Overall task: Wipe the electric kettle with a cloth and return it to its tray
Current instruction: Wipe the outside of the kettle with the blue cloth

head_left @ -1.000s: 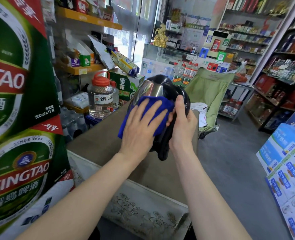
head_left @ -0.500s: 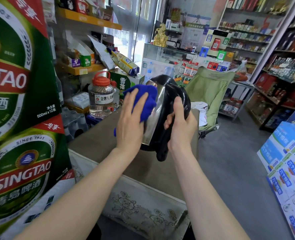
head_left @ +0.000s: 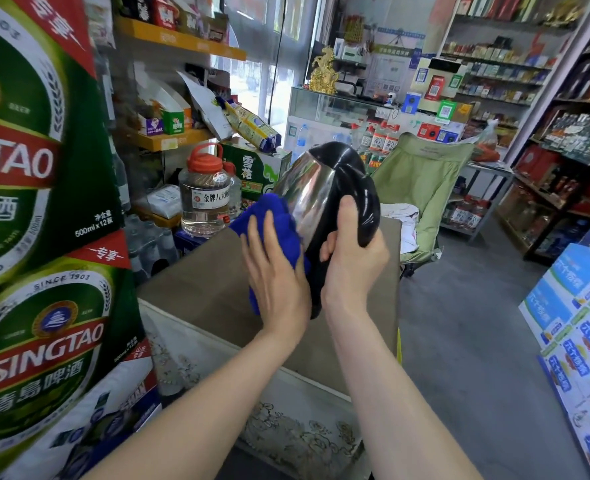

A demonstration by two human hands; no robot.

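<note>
Head view showed the wiping step in hand: the kettle (head_left: 316, 188) was held up in the air, tilted, above a brown box (head_left: 217, 296) in the near middle of the shop. The right hand (head_left: 352, 261) was clamped on the kettle's black handle side, while the left hand (head_left: 276, 275) lay flat, fingers spread, pressing a blue cloth (head_left: 269, 220) against the low left part of the steel wall. Both hands were close together, with the kettle between them. No tray could be made out anywhere, so the return looked well off; the judgement was that the task stood about midway. Next, the cloth would likely need to travel over the rest of the steel and the black lid, with the right hand turning the body to offer fresh faces and keeping a firm hold on the slick shell. To the far left stood a clear jar (head_left: 205, 195) with a red cap, holding a clear liquid nearly to the shoulder. Whether the kettle held water could not be told.
</note>
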